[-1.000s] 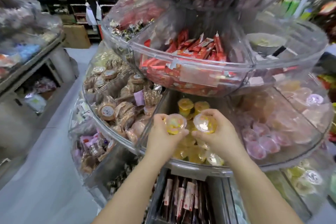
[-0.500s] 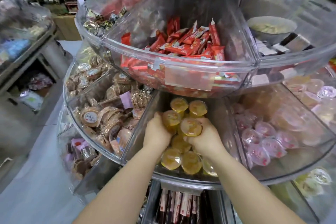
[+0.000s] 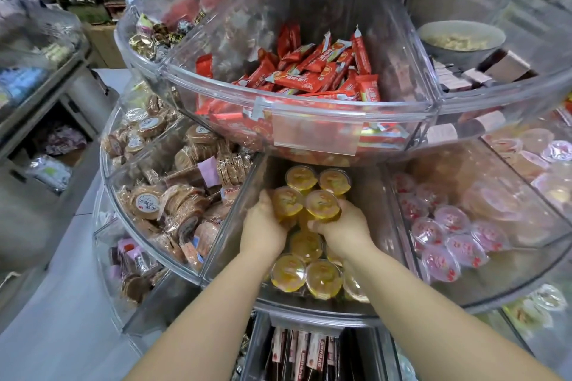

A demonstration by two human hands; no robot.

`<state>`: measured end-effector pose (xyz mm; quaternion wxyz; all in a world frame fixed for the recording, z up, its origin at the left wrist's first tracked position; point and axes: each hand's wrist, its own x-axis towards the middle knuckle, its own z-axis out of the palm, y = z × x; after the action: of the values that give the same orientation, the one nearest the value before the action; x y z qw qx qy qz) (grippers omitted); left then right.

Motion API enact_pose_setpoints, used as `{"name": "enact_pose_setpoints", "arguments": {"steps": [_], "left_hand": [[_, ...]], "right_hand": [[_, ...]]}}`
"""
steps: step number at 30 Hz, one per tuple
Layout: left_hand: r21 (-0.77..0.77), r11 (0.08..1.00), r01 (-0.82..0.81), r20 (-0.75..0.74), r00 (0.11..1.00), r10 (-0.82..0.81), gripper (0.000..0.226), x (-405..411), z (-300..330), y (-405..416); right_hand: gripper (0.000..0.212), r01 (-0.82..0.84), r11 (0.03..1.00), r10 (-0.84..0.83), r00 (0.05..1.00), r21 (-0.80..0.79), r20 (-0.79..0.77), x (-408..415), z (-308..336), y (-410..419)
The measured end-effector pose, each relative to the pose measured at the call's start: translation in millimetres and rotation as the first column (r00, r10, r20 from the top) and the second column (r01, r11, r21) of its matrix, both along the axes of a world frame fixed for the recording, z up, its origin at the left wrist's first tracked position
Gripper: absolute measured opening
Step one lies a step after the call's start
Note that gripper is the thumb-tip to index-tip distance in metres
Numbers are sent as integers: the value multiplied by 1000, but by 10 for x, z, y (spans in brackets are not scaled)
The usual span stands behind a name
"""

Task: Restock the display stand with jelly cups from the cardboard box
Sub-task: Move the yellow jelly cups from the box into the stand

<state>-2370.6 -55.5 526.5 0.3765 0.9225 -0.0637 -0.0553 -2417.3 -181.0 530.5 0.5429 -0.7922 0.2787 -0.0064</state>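
Note:
A round, tiered clear-plastic display stand [image 3: 309, 108] fills the view. Its middle tier has a wedge compartment [image 3: 235, 213] holding several yellow jelly cups [image 3: 320, 278]. My left hand [image 3: 263, 229] is shut on a yellow jelly cup [image 3: 286, 201] inside that compartment. My right hand [image 3: 343, 227] is shut on another yellow jelly cup [image 3: 322, 204] right beside it. Both held cups sit upright, side by side, above the cups lying below. Two more yellow cups [image 3: 317, 179] stand behind them. The cardboard box is out of view.
Wrapped brown cakes [image 3: 173, 195] fill the compartment to the left, pink jelly cups [image 3: 445, 235] the one to the right. The upper tier overhangs with red snack bars [image 3: 315, 71]. A lower tier holds dark packets [image 3: 303, 353]. A metal shelf unit [image 3: 40, 77] stands left across the aisle.
Both hands have moved forward and down into the yellow-cup compartment, each carrying its jelly cup, which now sit on the pile below. The view has shifted closer to the stand.

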Motion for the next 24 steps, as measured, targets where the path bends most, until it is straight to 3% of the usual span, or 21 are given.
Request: {"name": "enact_pose_setpoints", "arguments": {"steps": [6, 10, 17, 19, 21, 24], "left_hand": [[28, 1000, 3, -94, 996, 0, 68, 35, -2, -24], [-120, 993, -18, -168, 986, -3, 54, 58, 10, -12], [-239, 969, -58, -280, 960, -12, 47, 51, 57, 5], [-307, 949, -71, -319, 947, -33, 45, 3, 123, 39], [-331, 942, -57, -335, 940, -61, 46, -58, 205, 110], [-382, 924, -25, -317, 943, -105, 55, -252, 358, 334]], "right_hand": [[25, 13, 1000, -13, 1000, 1, 0, 34, -81, 26], [27, 5, 999, -5, 1000, -40, 17, 30, -130, 15], [33, -47, 995, 45, 999, -85, -19, 19, -75, 30], [24, -87, 996, 87, 996, -23, -20, -50, -10, 8], [26, -64, 985, 66, 998, 160, -11, -170, 48, -26], [52, 87, 896, -97, 995, 435, 2, -384, 163, -27]]}}
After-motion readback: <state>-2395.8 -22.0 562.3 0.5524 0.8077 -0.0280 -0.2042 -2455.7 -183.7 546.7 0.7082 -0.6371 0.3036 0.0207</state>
